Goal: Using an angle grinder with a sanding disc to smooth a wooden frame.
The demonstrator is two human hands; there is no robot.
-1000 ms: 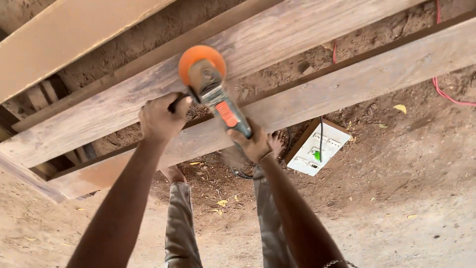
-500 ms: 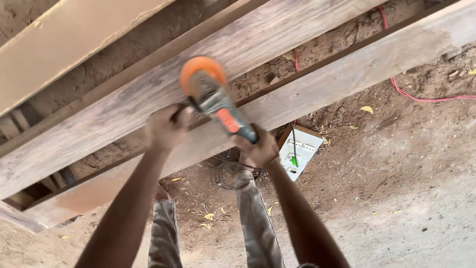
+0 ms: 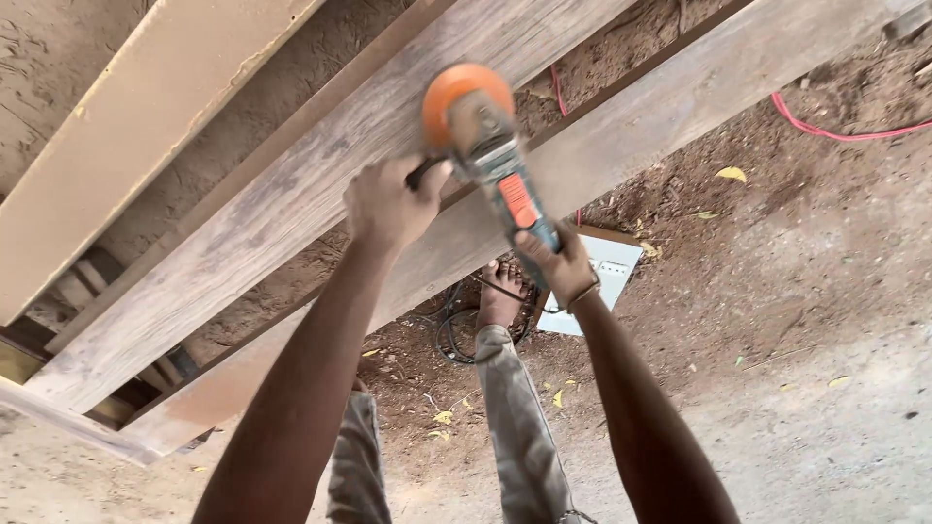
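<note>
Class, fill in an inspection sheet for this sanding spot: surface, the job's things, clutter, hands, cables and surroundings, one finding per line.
Surface: weathered wooden plank lying slantwise, with a second plank beside it.
Job's things: angle grinder with an orange sanding disc against the nearer plank.
Clutter: yellow fallen leaves on the dirt.
Hands: left hand closed on the grinder's side handle; right hand closed on its rear body.
Cables: red cable across the soil; dark cord coiled near the bare foot.
Surroundings: white socket board on the ground; pale beam at upper left.
</note>
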